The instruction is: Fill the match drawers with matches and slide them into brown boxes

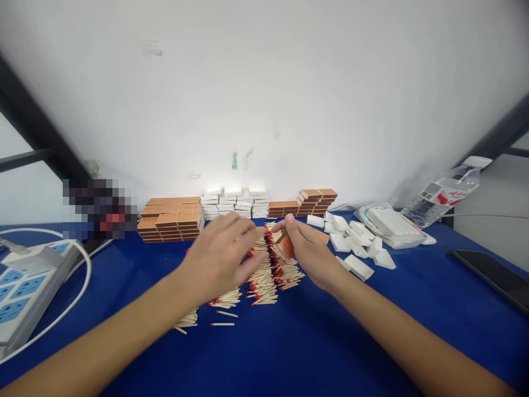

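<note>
My right hand (pixel 309 253) is closed round an orange-brown matchbox sleeve (pixel 285 247), its thumb on top and one end facing my left hand. My left hand (pixel 223 251) hovers over the rows of matches, thumb apart from the bent fingers, with nothing visible in it. Red-tipped matches (pixel 262 284) lie in several rows beneath and between both hands. Two loose matches (pixel 223 324) lie in front of the rows. Another orange box edge (pixel 322 236) shows behind my right hand; how it lies is partly hidden.
Stacked brown matchboxes (pixel 177 220), white trays (pixel 235 203) and more boxes (pixel 316 201) line the wall. Loose white trays (pixel 359 240) lie right, near a plastic packet (pixel 390 223), a bottle (pixel 446 193) and a phone (pixel 491 275). A power strip (pixel 33 292) with a white cable stands left.
</note>
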`<state>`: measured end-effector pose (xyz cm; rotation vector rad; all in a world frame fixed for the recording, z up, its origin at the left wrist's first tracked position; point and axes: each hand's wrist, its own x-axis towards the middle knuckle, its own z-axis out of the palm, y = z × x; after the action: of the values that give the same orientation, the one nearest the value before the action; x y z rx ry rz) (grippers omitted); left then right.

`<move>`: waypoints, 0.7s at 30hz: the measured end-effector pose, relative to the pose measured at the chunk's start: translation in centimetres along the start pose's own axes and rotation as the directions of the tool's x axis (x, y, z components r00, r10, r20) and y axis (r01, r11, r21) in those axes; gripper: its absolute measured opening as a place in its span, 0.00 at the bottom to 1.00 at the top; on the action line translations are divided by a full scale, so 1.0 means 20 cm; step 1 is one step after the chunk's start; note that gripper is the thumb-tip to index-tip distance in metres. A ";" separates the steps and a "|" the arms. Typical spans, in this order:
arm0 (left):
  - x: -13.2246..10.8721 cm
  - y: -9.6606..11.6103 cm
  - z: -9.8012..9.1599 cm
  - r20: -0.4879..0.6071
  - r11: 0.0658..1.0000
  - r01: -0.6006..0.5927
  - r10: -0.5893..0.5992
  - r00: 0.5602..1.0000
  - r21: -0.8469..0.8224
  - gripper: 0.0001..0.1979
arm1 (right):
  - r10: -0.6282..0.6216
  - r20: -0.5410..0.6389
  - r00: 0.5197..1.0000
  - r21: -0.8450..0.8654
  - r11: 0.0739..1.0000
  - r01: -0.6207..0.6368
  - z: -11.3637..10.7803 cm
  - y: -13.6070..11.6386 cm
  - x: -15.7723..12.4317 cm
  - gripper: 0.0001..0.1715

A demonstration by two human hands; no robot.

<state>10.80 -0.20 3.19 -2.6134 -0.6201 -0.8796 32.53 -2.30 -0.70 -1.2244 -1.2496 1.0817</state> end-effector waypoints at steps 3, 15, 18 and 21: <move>-0.03 0.14 0.05 -0.013 0.999 -0.012 0.012 1.000 -0.049 0.18 | 0.024 0.010 1.000 0.120 0.992 -0.025 0.04 -0.01 -0.05 0.31; -0.12 0.06 -0.03 -0.036 0.893 0.286 -0.318 0.948 -0.347 0.08 | 0.016 0.279 0.960 0.263 0.960 -0.092 0.09 -0.03 -0.12 0.28; -0.21 -0.05 -0.14 0.063 0.757 0.520 -0.543 0.837 -0.396 0.07 | 0.027 0.242 0.970 0.202 0.976 -0.078 0.08 -0.02 -0.10 0.30; -0.33 -0.23 -0.28 -0.047 0.720 0.658 -0.682 0.730 -0.222 0.11 | -0.006 0.188 0.982 0.132 0.991 -0.020 0.06 -0.01 -0.06 0.31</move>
<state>1.06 -0.48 3.95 -2.4566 -1.5856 -1.3513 31.29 -3.48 -0.76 -1.0442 -1.2929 1.2895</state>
